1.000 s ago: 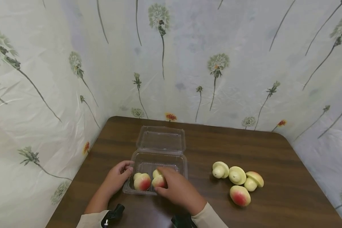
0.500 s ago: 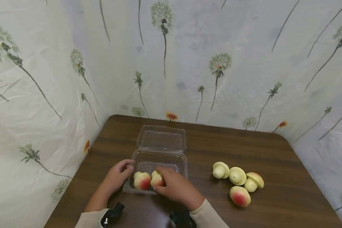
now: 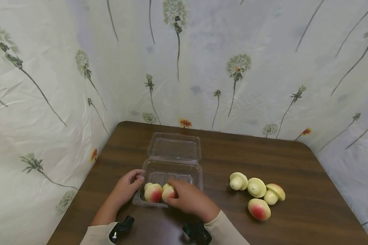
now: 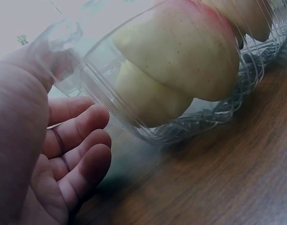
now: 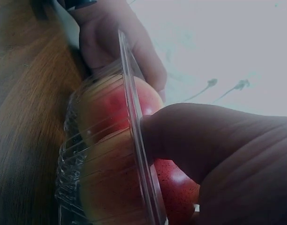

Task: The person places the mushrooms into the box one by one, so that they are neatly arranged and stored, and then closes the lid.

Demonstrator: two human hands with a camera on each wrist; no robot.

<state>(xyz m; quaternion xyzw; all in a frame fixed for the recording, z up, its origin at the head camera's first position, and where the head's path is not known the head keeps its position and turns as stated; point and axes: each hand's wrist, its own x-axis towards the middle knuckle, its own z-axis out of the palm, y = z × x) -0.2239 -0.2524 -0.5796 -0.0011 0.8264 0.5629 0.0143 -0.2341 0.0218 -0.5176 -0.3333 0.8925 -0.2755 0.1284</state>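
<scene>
An open clear plastic clamshell container [image 3: 188, 165] stands on the table, its lid [image 3: 174, 146] laid back on the far side. My left hand [image 3: 125, 189] holds the container's left rim, thumb at the rim and fingers curled by the outer wall in the left wrist view. Inside, at the near left, lies a cream mushroom [image 3: 153, 193] with a red-blushed cap. Beside it, my right hand [image 3: 192, 200] grips a second such mushroom [image 3: 168, 194] within the container. In the right wrist view the thumb [image 5: 181, 133] presses on the mushroom's red cap [image 5: 177, 187]; the other fingers are hidden.
To the right, several more mushrooms lie on the brown wooden table [image 3: 220, 156]: three in a row, the middle one [image 3: 256, 187] touching its neighbours, and one red-capped mushroom [image 3: 259, 209] in front. A flower-patterned sheet [image 3: 199, 68] hangs behind and left of the table.
My right hand has shifted the gripped mushroom slightly left, close against the first one. My left hand stays at the container's rim. The head view has tilted a little.
</scene>
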